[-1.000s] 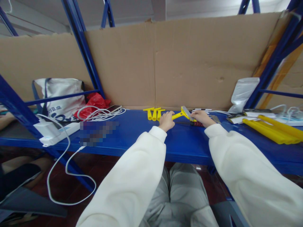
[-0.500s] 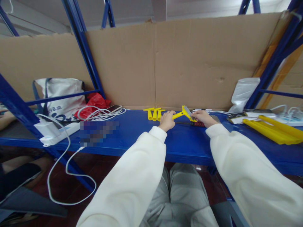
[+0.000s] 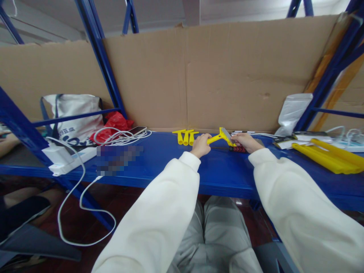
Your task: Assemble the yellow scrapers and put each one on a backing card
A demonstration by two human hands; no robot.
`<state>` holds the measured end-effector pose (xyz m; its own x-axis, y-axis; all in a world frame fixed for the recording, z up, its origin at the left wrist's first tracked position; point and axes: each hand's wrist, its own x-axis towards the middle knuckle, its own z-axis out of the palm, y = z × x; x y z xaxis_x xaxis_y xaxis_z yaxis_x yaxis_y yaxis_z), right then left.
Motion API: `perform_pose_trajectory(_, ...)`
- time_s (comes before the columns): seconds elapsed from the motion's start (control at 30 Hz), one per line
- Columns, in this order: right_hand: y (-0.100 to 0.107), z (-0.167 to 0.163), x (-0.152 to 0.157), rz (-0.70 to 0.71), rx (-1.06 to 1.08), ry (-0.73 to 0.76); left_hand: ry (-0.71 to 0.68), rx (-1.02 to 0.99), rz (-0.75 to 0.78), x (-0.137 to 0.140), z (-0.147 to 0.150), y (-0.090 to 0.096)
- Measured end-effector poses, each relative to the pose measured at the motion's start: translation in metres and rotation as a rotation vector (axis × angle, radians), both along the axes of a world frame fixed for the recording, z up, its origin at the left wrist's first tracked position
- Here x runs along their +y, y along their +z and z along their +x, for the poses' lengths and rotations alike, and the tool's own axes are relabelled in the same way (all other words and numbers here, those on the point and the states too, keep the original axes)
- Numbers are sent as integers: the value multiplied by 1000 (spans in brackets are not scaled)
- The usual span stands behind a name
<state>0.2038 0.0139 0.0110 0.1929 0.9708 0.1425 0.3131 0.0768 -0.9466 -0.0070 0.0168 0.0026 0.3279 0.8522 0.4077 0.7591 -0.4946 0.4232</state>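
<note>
My left hand (image 3: pixel 201 145) is closed around the handle of a yellow scraper (image 3: pixel 215 138), whose wide head with a grey blade (image 3: pixel 226 135) points up and to the right. At the lower right end of that head, the fingers of my right hand (image 3: pixel 243 141) are pinched against it; any small part between them is too small to make out. Beneath the scraper and right hand, a screwdriver (image 3: pixel 238 148) with a red and black handle lies on the blue table. Several more yellow scraper pieces (image 3: pixel 185 138) lie side by side just left of my left hand.
A cardboard panel (image 3: pixel 227 76) walls off the back of the blue table (image 3: pixel 162 159). Yellow tube-like pieces (image 3: pixel 327 157) lie at the right, near a silver pouch (image 3: pixel 294 113). White cables (image 3: pixel 122 138), a power strip (image 3: pixel 74 161) and a cloth bag (image 3: pixel 75 117) are at the left.
My right hand has shifted very slightly at the scraper's head. The left hand and the scraper stay almost in place.
</note>
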Motion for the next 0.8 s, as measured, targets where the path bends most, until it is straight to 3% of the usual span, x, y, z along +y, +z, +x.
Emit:
perform_pose_trajectory(0.33,3,1,3,-69,238,54,-54,-40,2,2,0,-4)
perform_pose_trajectory(0.8,3,1,0,-43,46,-10,-50,-43,25,2,1,-4)
